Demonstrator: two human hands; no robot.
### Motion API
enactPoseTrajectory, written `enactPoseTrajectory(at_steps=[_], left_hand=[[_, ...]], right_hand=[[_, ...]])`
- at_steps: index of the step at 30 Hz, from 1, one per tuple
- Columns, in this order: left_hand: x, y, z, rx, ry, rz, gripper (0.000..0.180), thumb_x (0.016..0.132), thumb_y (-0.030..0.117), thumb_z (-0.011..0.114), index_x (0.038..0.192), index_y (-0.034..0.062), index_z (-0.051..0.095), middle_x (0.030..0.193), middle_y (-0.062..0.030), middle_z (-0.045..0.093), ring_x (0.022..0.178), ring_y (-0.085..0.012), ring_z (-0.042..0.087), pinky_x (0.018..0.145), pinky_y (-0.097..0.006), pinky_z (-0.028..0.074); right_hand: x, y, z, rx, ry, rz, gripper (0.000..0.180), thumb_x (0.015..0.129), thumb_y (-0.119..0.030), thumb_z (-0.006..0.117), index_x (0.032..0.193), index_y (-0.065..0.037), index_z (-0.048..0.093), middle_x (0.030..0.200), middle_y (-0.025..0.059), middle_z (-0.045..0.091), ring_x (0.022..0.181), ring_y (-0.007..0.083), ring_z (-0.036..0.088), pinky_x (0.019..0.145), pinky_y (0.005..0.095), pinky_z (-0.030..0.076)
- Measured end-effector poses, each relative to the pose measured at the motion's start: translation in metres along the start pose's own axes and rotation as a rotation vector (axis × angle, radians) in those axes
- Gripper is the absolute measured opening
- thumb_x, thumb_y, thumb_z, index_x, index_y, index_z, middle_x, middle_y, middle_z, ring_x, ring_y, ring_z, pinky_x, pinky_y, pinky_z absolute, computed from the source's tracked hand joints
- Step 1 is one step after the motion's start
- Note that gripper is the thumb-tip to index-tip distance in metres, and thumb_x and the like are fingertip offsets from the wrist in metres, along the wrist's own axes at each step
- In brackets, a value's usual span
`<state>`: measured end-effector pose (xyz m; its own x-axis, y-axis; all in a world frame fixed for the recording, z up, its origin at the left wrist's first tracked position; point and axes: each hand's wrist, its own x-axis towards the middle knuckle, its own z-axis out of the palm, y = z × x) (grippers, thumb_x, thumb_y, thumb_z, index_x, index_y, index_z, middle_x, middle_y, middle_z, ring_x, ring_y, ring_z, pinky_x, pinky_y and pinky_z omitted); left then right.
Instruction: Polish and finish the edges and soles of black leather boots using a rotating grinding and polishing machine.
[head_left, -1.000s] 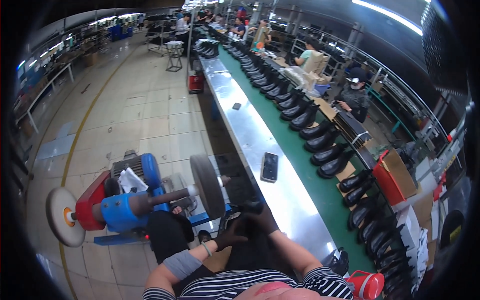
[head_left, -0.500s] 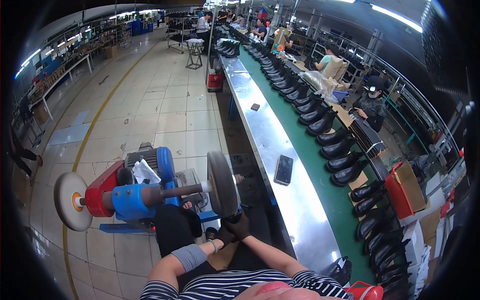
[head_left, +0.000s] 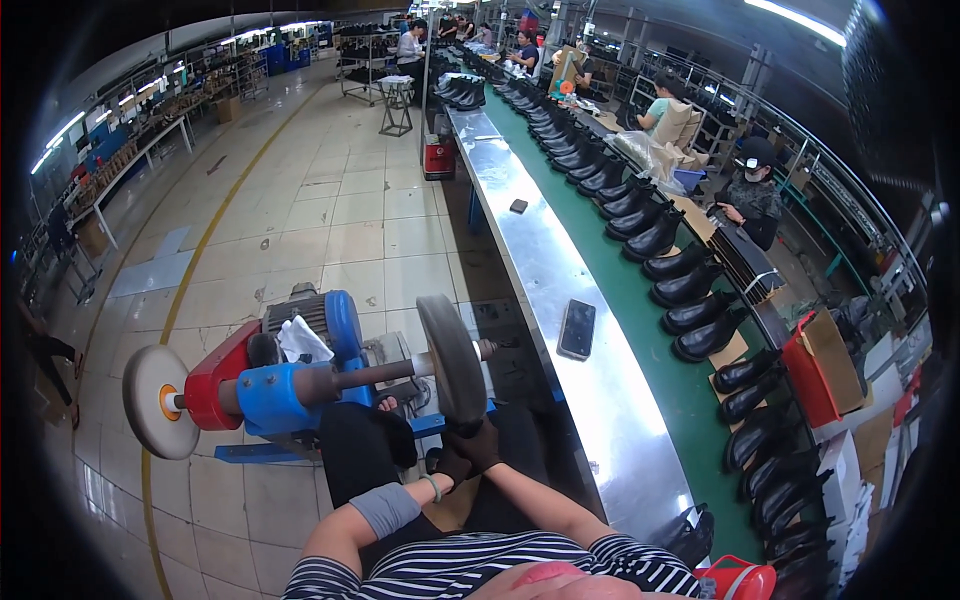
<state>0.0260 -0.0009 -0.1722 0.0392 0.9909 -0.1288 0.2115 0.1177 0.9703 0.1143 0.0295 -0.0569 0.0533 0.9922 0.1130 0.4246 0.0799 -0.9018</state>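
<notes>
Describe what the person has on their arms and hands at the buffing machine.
Both hands wear dark, close-fitting gloves: the left hand and the right hand look alike. A thin pale green band circles the left wrist, and a grey elastic sleeve band wraps the left forearm. The right forearm is bare. The upper arms are covered by a black-and-white striped shirt.

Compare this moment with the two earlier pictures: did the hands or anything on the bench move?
No visible change beyond the head camera tilting. Both gloved hands, left hand and right hand, stay pressed together under the grey buffing wheel. The phone still lies on the steel bench.
</notes>
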Motion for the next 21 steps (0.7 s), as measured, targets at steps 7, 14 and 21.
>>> enactPoseTrajectory(at_steps=[7,14,21], left_hand=[[-0.022,0.080,-0.018,-0.059,-0.070,0.142,0.069,0.070,0.010,0.069,0.131,0.0031,0.038,0.128,-0.0178,0.049,0.121,-0.0294,0.047,0.103,-0.036,0.036],[-0.015,0.119,-0.007,-0.176,-0.273,0.300,0.076,0.075,0.009,0.074,0.137,0.0070,0.029,0.126,-0.0121,0.047,0.114,-0.0267,0.051,0.092,-0.036,0.046],[-0.010,0.141,0.006,-0.057,-0.532,0.263,0.060,0.085,0.016,0.068,0.137,0.0099,0.039,0.116,-0.0103,0.056,0.104,-0.0191,0.056,0.084,-0.032,0.049]], right_hand=[[-0.006,-0.005,-0.008,0.002,0.047,0.007,0.069,0.056,-0.045,0.082,0.105,-0.003,0.058,0.091,0.0203,0.066,0.085,0.0352,0.066,0.072,0.0412,0.053],[-0.004,-0.046,-0.074,0.167,0.216,-0.173,0.055,0.063,-0.034,0.082,0.103,-0.003,0.060,0.088,0.0139,0.067,0.081,0.0248,0.066,0.074,0.0363,0.052],[0.060,0.029,-0.227,0.283,0.427,0.319,0.055,0.066,-0.031,0.079,0.107,0.000,0.060,0.095,0.0150,0.067,0.087,0.0238,0.065,0.078,0.0343,0.051]])
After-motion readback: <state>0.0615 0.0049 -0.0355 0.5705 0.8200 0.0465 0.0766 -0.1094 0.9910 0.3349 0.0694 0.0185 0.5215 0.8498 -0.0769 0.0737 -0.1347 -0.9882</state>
